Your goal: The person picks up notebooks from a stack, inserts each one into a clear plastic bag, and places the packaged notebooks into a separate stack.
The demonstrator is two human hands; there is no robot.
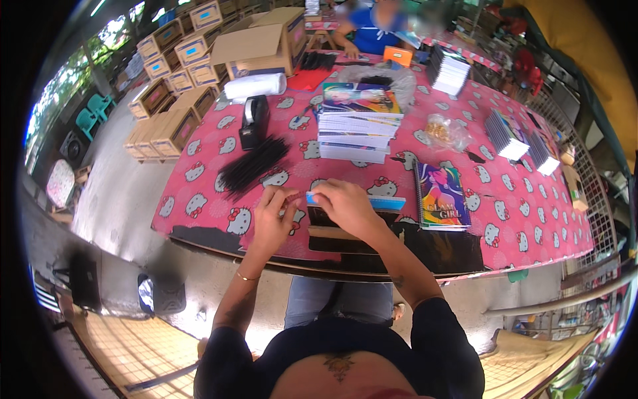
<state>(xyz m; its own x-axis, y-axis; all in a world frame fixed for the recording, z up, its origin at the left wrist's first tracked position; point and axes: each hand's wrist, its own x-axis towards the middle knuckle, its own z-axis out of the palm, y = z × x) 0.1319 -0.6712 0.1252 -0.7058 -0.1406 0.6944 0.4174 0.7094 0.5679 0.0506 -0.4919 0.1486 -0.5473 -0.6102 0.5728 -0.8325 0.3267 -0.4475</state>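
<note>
My left hand point(274, 211) is closed in a pinch beside the left end of a blue strip point(387, 202); what its fingers hold is too small to make out. My right hand point(345, 207) grips that strip near its left end, thumb and fingers together. The strip lies along the top of a dark wooden block point(332, 233) at the table's near edge, and my hand covers part of it. Left of my hands lies a bundle of thin black binding coils point(254, 164). A spiral notebook point(442, 194) with a colourful cover rests to the right.
On the pink patterned table point(199, 193) stand a black tape dispenser point(254, 123), a notebook stack point(355, 136), a clear bag of small golden pieces point(442, 131) and more notebook piles point(506, 135). A co-worker in blue point(375, 30) sits opposite. Cardboard boxes point(262, 46) stand back left.
</note>
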